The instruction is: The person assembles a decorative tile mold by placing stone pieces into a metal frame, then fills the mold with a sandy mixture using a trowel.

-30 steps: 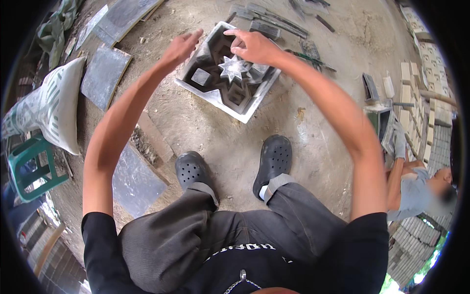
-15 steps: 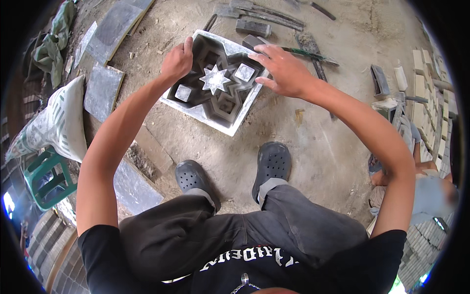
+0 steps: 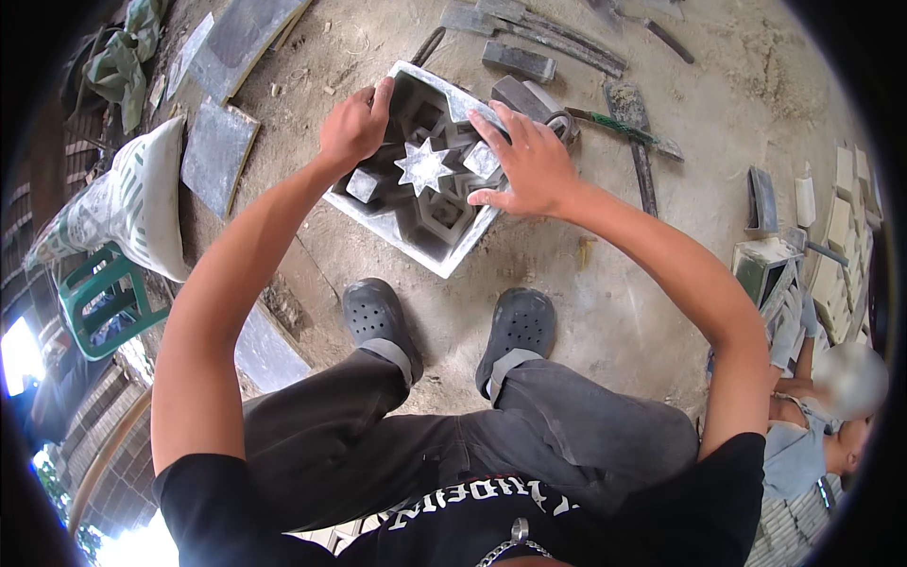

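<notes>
Dusty ground (image 3: 614,312) runs from star-centred box (image 3: 389,234) to probable blocks (image 3: 839,248).

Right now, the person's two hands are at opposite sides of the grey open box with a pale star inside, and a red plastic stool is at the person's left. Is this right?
The head view shows the plastic stool at the person's left is green, not red. The rest is right: left hand and right hand are at opposite sides of the grey open box.
</notes>
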A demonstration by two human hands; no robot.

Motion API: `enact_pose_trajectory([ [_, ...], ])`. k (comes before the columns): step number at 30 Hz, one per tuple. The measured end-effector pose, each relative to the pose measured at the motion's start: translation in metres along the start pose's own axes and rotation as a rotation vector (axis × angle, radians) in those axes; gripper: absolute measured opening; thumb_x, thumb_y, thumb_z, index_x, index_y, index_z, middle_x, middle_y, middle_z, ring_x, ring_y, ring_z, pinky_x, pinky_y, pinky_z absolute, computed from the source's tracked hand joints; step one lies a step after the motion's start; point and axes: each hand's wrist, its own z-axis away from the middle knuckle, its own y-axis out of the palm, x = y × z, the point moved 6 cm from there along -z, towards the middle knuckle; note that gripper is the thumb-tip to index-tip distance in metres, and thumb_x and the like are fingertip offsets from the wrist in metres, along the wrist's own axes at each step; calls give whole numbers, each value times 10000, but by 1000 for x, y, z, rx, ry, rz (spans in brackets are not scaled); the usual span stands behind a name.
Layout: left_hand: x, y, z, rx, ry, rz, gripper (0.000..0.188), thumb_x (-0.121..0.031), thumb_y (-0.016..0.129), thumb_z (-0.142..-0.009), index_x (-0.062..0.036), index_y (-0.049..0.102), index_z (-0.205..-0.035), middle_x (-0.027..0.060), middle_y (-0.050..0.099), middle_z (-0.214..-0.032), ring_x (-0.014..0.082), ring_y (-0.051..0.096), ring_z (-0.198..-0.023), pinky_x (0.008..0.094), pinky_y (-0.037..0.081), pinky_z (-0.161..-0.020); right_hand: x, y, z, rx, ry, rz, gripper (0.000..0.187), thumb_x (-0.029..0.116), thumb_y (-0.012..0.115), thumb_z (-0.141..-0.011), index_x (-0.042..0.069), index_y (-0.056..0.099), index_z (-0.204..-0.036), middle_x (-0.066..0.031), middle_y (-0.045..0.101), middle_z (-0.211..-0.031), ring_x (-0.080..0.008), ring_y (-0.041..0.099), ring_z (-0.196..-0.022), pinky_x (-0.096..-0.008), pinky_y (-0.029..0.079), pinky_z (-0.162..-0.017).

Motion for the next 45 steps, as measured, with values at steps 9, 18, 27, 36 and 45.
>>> enact_pose_trajectory([
  [9,-12,-1,4,-105,203,-74,669,-629,312,-980,-43,629,-1040,226,667,-1052,421,636,-1000,506,497,-856,-17,-24,22,-233,88,-250,534,265,735,-817,64,557,-1278,-136,534,-1349,-330,480,-1280,-441,345,-1107],
  [18,-14,1,7,-112,309,13,631,-611,356,-975,-58,536,-1222,215,635,-1161,389,617,-1086,484,494,-901,42,-17,0,-34,307,244,451,438,692,-848,24,690,-1028,-116,704,-869,-258,623,-926,-374,447,-802],
  [27,-9,6,0,-111,304,75,659,-617,359,-970,-35,556,-1209,244,653,-1126,415,636,-1039,498,502,-873,35,-24,4,9,270,270,418,435,720,-799,19,696,-829,-147,679,-727,-282,644,-859,-408,474,-763],
  [36,-4,3,0,-109,261,121,673,-613,395,-961,-44,546,-1288,228,659,-1146,401,631,-1064,482,494,-893,-15,-40,-25,66,413,-12,352,437,584,-913,105,702,-915,-139,698,-812,-287,666,-809,-446,525,-750],
  [45,5,-5,8,-229,365,252,494,-450,488,-994,-64,520,-1301,206,577,-1253,379,569,-1146,447,459,-958,-108,20,-70,199,213,-98,526,305,730,-815,121,586,-1286,-154,641,-1236,-351,608,-1132,-461,503,-925],
])
